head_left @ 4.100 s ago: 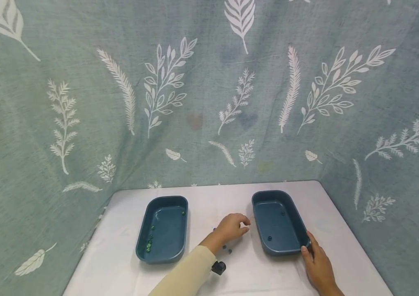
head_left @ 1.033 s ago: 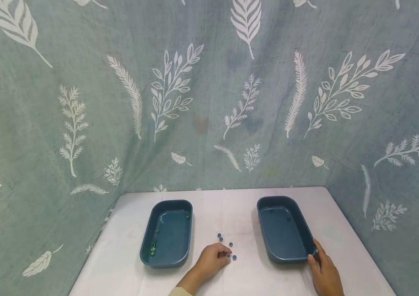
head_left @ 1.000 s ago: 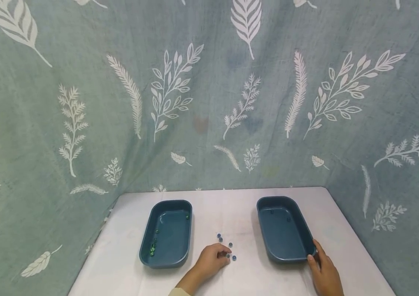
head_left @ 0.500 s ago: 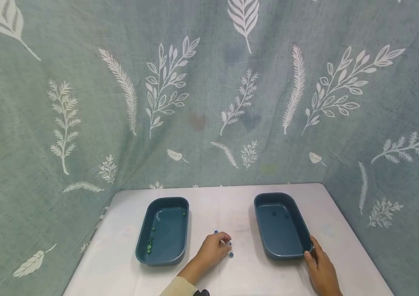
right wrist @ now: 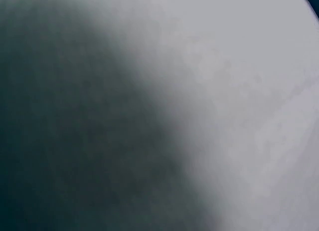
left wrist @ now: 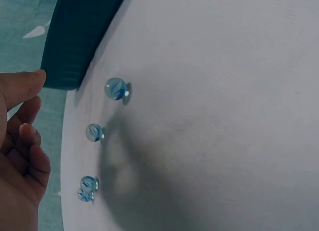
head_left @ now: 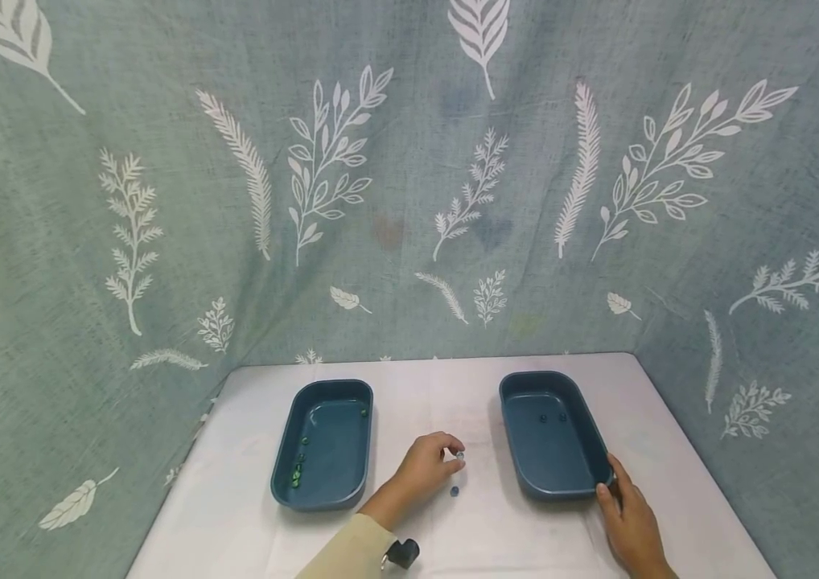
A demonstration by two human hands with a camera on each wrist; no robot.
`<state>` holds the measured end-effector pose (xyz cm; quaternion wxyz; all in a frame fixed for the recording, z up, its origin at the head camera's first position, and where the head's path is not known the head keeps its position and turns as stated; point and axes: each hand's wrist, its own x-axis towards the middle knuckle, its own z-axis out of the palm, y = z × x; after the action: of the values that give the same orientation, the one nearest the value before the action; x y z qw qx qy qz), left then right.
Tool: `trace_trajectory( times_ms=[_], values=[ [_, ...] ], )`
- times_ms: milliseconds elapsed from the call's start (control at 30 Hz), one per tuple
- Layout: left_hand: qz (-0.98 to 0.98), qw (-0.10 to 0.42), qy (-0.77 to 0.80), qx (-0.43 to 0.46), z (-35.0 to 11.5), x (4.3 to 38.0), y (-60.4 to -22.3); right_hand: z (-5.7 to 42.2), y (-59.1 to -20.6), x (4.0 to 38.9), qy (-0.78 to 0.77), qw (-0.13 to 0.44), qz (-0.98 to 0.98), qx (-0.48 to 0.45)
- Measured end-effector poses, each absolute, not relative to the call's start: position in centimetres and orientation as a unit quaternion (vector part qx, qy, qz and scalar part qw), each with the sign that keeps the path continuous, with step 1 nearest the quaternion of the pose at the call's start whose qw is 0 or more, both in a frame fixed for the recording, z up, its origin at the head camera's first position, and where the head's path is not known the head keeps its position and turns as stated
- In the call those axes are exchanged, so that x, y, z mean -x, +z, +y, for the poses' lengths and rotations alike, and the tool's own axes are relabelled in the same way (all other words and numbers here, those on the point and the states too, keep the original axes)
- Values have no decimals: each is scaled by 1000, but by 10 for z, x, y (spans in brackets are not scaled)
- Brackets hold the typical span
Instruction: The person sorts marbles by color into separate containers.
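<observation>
In the head view my left hand [head_left: 430, 466] is over the table between two trays, pinching a small glass marble [head_left: 460, 456] between thumb and fingertips. The left wrist view shows the hand's curled fingers [left wrist: 32, 109] left of several clear marbles with blue swirls [left wrist: 115, 89] on the cloth. One blue marble [head_left: 454, 490] lies just nearer than the hand. My right hand [head_left: 630, 515] grips the near right corner of the right blue tray [head_left: 553, 494], which has two dark marbles [head_left: 543, 418] inside. The right wrist view shows only a dark blur and white cloth.
The left blue tray [head_left: 318, 507] has several green marbles [head_left: 297, 474], most along its left side. A white cloth [head_left: 496, 547] covers the table. Leaf-patterned fabric [head_left: 395, 305] hangs behind and on both sides. A black wrist device [head_left: 404, 553] is at my left sleeve.
My left hand came back from beside the right tray, took a marble off the cloth, and moved slightly away from me and rightward. Marbles rolled inside the right tray. My right hand kept its grip.
</observation>
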<state>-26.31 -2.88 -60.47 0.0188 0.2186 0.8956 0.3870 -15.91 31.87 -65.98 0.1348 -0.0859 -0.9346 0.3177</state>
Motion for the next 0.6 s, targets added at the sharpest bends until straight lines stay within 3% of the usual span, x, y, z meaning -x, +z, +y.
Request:
trace_trajectory(
  times_ms=[600],
  values=[
    [898,22,350,-266,-1,276,-575,319,-657,159,320,128,-934,88]
  ],
)
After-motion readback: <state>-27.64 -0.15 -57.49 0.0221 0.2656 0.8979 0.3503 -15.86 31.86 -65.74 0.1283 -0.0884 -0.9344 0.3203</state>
